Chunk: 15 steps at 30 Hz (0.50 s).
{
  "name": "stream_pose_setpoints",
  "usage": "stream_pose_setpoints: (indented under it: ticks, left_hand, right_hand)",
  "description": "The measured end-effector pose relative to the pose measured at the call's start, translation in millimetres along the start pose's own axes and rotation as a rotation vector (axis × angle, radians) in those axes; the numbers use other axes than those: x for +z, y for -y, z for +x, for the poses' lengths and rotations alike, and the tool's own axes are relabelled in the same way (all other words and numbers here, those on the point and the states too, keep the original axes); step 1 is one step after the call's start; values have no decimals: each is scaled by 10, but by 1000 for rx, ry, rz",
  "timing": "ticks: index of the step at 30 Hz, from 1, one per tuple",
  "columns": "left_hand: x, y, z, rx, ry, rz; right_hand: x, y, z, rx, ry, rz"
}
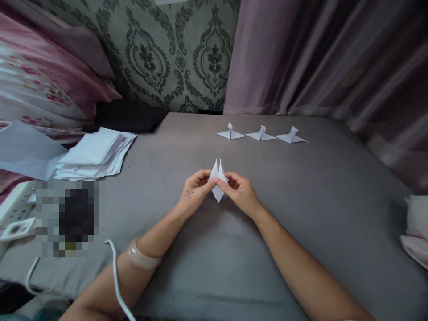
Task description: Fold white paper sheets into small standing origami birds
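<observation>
**Folded paper pinched two-handed, twin tips at 12**

Clock centred on the folded paper, 12 away from the person. Left to right: power strip sat just below 9, paper stack between 9 and 10. White cable ran between 7 and 8, crossing the left forearm in view. Left hand was at 9, pinching the paper's near edge, thumb in front, fingers behind. Folded paper was between the hands, over the grey cloth; couldn't tell if it touched. Right hand was at 3, mirroring that pinch, thumb tips close together. Three paper models stood in a row from 12:30 to 2, well apart from the hands.

Risks, my read: uneven thumb pressure could have skewed the layers; a hard squeeze could have crumpled the thin tips; a cable snag could have jerked the left hand.

Orientation: two narrow tips pointed to 12, one broader point to 6. Long axis 12–6, roughly symmetric.
</observation>
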<state>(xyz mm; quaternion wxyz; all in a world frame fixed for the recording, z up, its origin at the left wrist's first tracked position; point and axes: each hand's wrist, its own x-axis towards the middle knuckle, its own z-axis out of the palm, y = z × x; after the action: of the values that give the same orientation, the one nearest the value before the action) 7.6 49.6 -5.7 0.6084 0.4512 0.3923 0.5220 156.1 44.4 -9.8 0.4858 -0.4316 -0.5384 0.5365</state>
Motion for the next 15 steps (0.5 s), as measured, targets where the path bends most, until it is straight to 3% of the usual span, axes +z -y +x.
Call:
stream_pose_setpoints:
  ticks: [15]
  left_hand:
    - [-18,-19,-4,-68,-25,6]
  right_hand:
    - [-87,-14,15,120,-18,66]
